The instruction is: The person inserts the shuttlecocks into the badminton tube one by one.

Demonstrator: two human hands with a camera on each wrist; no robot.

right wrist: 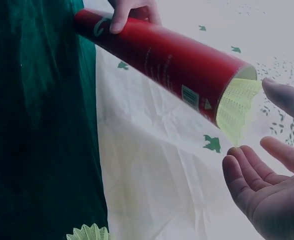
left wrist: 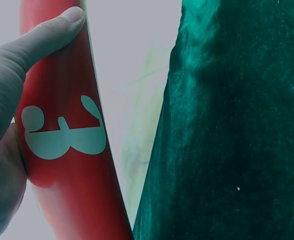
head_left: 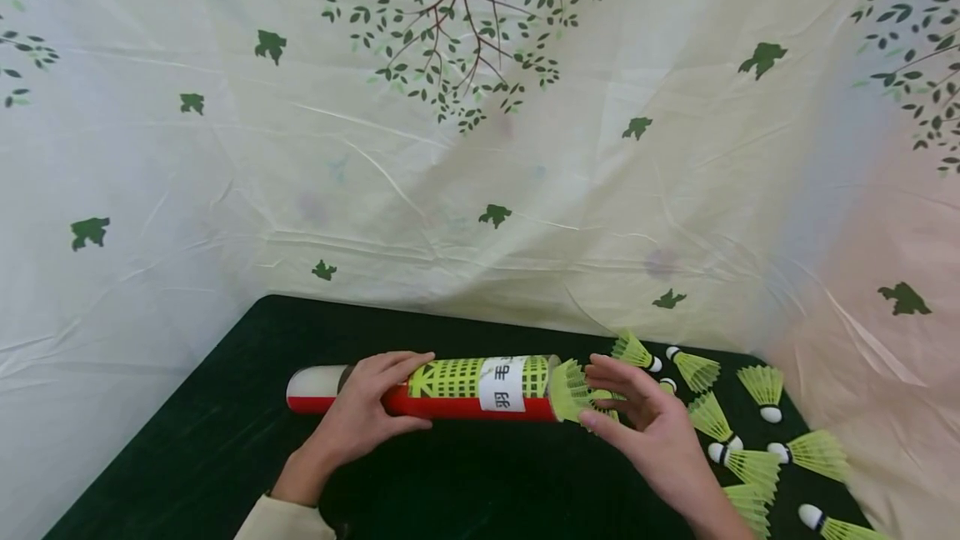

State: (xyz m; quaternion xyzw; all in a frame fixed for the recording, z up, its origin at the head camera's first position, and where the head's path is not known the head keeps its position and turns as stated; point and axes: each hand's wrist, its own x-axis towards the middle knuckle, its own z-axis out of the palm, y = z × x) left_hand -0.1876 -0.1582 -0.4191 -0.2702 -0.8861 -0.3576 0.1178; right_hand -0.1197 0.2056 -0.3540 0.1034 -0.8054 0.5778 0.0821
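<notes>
Left hand [head_left: 367,398] grips tube [head_left: 465,410]; right hand [head_left: 651,433] is spread at right-end shuttlecock [head_left: 568,392], presumably light, flexible: grasp skirt [right wrist: 235,104].

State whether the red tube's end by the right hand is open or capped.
Open: a yellow-green shuttlecock pokes, skirt outward, from the uncovered mouth of the red tube.

red tube [right wrist: 154,55]: barcode [right wrist: 190,97], triangle sign [right wrist: 207,104]; white label [head_left: 502,384], characters blurred.
</notes>
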